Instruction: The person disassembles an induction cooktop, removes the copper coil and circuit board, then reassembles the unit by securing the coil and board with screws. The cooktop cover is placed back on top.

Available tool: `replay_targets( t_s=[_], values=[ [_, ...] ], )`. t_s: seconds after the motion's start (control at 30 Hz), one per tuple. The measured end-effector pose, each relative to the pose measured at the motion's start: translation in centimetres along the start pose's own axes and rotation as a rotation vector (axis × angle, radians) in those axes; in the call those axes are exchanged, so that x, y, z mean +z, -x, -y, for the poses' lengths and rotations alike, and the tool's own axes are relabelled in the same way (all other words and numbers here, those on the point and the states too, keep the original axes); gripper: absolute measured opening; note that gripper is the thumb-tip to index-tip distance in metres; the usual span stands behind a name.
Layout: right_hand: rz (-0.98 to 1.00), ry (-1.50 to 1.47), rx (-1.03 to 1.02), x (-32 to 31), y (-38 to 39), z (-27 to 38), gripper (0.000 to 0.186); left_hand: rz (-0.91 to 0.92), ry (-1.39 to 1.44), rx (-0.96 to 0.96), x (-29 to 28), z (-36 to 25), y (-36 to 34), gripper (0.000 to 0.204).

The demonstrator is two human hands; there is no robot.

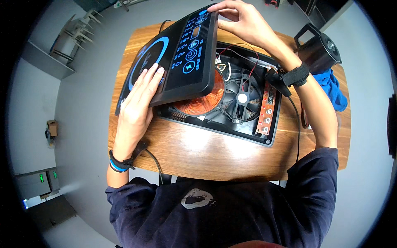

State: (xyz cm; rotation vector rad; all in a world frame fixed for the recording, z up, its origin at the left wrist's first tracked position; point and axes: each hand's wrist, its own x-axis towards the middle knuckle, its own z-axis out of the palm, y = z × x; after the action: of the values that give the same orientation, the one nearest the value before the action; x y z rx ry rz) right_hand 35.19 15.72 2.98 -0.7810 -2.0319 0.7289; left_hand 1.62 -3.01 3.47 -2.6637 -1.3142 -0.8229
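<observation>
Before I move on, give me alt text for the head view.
A person's left hand lies on a tilted black cooktop cover while the right hand grips its far corner, above an open base showing a copper coil, fan and orange circuit board. A black kettle and blue cloth sit at right on the wooden table.

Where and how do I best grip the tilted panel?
Probably pinch the black panel by its edge: right hand from the right at the far corner, left hand from the near left. Its broad face is flat, and it tilts above the open base.
</observation>
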Motion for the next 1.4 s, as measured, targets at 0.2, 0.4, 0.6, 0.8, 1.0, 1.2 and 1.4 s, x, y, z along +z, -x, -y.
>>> replay_targets(
  t_s=[0.2,0.4,0.6,0.8,1.0,1.2,1.4],
  values=[
    [0.236,0.064,0.062,1.6,3.7,-2.5,0.051,0.257,-0.083,-0.034,-0.1,0.0,1.8,0.08],
    [0.228,0.089,0.147,-0.5,9.7,-3.1,0.057,0.444,-0.08,-0.044,0.9,0.0,2.6,0.089],
    [0.163,0.226,0.173,-4.9,14.7,-0.6,0.054,0.596,0.138,-0.085,1.2,0.4,3.1,0.08],
    [0.232,0.49,0.188,-8.8,20.6,2.2,0.051,0.645,0.087,-0.021,0.7,-0.7,0.5,0.07],
    [0.181,0.599,0.4,-14.6,26.7,3.2,0.036,0.704,0.049,0.162,1.6,-5.9,-2.6,0.067],
    [0.137,0.59,0.783,-19.9,32.3,4.4,0.027,0.838,0.206,0.321,4.3,-12.0,-5.3,0.063],
    [0.123,0.535,0.859,-22.0,37.7,3.6,0.023,0.939,0.168,0.347,7.9,-15.9,-6.4,0.074]
  ],
)
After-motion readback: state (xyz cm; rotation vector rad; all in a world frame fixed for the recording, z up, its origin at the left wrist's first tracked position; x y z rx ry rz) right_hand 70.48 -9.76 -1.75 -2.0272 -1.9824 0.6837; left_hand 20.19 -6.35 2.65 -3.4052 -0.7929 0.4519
